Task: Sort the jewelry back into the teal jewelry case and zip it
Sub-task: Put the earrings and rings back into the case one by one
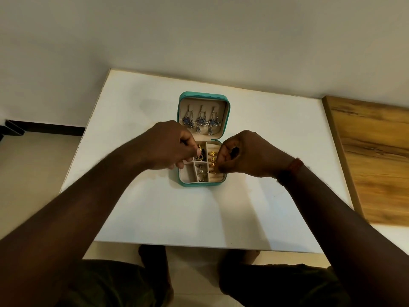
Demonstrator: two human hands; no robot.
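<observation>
Over the teal jewelry case (204, 95), left hand (168, 147) grip curled, hold unclear; right hand (245, 154) grip round a dark piece (235, 150).

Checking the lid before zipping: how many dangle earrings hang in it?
3 in the lid: left earring, middle earring, right earring, side by side. None seems hidden.

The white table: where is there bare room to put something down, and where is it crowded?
The white table is bare left of the teal jewelry case, right of it up to the wooden panel, and along the near edge under the forearms. Crowded: the case's tray, where the left hand and right hand work.
</observation>
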